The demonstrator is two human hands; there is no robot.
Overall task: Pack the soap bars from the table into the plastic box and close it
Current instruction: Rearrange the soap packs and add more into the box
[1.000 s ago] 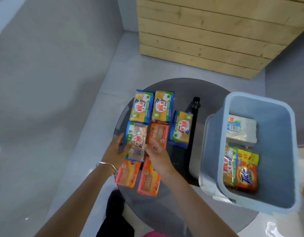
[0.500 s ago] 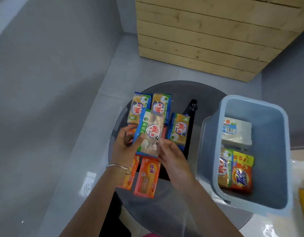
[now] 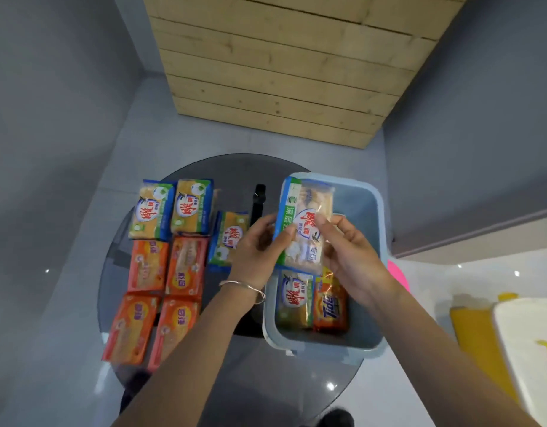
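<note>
A pale soap bar in a clear wrapper point(image 3: 306, 208) is held over the blue plastic box point(image 3: 377, 229). My left hand point(image 3: 260, 251) grips its left edge and my right hand point(image 3: 349, 251) pinches its right side. Inside the box lie a yellow-green soap bar point(image 3: 293, 300) and an orange Tide bar point(image 3: 329, 303); anything under the held bar is hidden. On the round glass table point(image 3: 266, 374) to the left lie three yellow soap bars with blue edges point(image 3: 190, 206) and several orange soap bars point(image 3: 149, 266).
A white lid point(image 3: 531, 349) and a yellow object point(image 3: 475, 328) sit at the right edge. A pink item point(image 3: 395, 272) peeks from behind my right arm. A black bar point(image 3: 258, 204) shows under the glass. A wooden plank crate point(image 3: 284, 66) stands behind the table.
Both hands lifted the clear-wrapped soap bar off the table's rows and carried it right, from above the other bars to above the blue box.
</note>
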